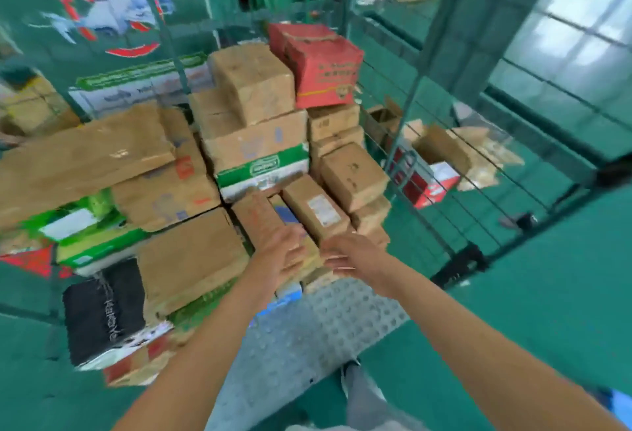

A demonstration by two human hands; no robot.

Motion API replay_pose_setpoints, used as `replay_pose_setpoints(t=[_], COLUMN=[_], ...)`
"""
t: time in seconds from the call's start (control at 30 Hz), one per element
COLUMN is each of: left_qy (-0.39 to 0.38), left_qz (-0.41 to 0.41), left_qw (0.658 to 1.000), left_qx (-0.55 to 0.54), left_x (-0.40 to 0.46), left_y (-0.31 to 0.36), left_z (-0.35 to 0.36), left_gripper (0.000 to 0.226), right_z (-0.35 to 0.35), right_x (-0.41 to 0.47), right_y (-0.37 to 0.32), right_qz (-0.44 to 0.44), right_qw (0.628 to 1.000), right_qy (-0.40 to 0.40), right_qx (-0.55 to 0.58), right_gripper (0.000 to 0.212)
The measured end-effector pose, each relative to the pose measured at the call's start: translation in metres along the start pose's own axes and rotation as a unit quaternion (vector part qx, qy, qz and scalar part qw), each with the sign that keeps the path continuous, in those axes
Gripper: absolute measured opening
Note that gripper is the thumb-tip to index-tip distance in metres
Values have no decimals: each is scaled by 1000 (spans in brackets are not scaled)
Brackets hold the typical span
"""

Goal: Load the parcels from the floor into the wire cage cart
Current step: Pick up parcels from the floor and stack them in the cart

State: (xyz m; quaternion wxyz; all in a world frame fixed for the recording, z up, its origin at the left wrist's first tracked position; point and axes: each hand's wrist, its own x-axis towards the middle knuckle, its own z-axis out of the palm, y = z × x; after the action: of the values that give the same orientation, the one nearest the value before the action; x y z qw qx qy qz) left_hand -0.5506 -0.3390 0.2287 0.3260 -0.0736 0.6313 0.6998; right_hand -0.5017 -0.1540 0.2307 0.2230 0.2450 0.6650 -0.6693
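Cardboard parcels [301, 252] meet both outstretched hands, fingers [337, 261] straight.

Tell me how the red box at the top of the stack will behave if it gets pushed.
The red box is probably stiff: its edges look square and uncrushed. It sits tilted on the brown cartons at the stack's top, so a push could likely tip or slide it. Its weight cannot be judged from here.
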Motion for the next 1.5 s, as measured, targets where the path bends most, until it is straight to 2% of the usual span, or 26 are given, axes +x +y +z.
replay_pose_setpoints(t=[0.23,0.47,0.6,0.77,0.8,0.87,1.07,1.37,1.5], left_qy=[-134,-231,-293,-342,-360,-363,-413,-472,-512], left_qz=[-33,-57,-65,-79,-80,-79,-86,-133,-153], left_qw=[985,956,930,901,890,890,850,758,704], left_qx=[106,172,215,255,267,263,315,429,467], left_x=[-45,-70,-74,-80,-84,-85,-105,-111,-102], left_y=[-61,-100,-130,-169,-187,-190,-242,-310,-347], left_z=[61,174,253,372,415,440,572,711,774], left_gripper=[32,16,21,30,31,32,33,30,28], right_z=[-45,-114,-159,-221,-244,-258,-328,-385,-406], right_x=[-129,-228,-286,-365,-391,-409,-483,-523,-523], right_y=[86,171,231,305,328,338,414,487,510], right_qz=[-17,-34,-48,-50,-53,-53,-26,32,73], right_qw=[992,954,914,845,827,814,747,656,612], right_qy=[117,270,360,481,505,522,591,642,660], right_qx=[37,123,179,226,242,250,304,395,430], right_gripper=[27,23,24,19,19,19,16,19,19])
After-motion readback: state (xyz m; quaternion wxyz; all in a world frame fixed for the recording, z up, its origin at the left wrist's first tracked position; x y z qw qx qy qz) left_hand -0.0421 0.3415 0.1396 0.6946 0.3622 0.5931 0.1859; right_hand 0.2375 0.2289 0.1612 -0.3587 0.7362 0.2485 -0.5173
